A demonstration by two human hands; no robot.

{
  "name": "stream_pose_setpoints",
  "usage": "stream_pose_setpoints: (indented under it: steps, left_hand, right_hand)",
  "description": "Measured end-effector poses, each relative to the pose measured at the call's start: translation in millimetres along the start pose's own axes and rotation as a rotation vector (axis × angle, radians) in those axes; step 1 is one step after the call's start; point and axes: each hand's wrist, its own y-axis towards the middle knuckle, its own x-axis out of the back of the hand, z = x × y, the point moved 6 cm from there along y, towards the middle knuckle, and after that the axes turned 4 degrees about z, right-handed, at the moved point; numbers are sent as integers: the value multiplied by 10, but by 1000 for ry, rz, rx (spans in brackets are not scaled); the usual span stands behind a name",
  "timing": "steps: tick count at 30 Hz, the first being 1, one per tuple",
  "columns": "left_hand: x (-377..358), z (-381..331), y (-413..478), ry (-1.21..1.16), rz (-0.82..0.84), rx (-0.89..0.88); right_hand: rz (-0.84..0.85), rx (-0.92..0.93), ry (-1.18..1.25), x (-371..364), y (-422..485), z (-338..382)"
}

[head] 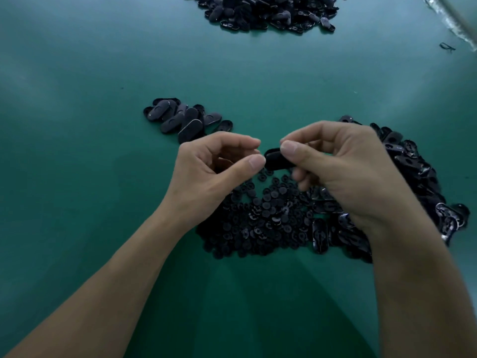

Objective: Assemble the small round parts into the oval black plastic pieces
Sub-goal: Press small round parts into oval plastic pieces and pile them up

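Oval piece (276, 159) pinched in our right hand (356, 171) over the round parts (258, 218), we cannot tell if our left hand (214, 171) holds one to insert.

Matt black plastic ovals (184, 120) on smooth green tabletop (77, 125).

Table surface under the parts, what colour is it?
The table surface is plain teal green; head view.

I count three lots of oval black pieces: a big heap (268, 11) at 12 o'clock, a loose heap (413, 164) at 3 o'clock, and a small cluster (183, 120) of roughly ten at 10 o'clock. One pile of small round parts (258, 215), too many to count, lies at 6 o'clock. There's a single oval piece (275, 158) at centre and one black scrap (447, 47) at 2 o'clock.
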Motion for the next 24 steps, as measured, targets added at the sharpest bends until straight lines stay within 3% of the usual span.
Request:
stream_pose_setpoints:
  steps: [6,14,20,24]
  left_hand:
    - [-14,34,15,28,5,20]
    - [20,47,26,-23,-75,44]
    - [-23,11,11,-88,-13,65]
    - [-44,13,14,-61,28,60]
  right_hand:
    - [30,11,51,-157,36,-56]
    - [69,181,-359,-230,-8,65]
    - [-61,179,-337,-100,15,32]
    - [10,137,-243,-85,32,-7]
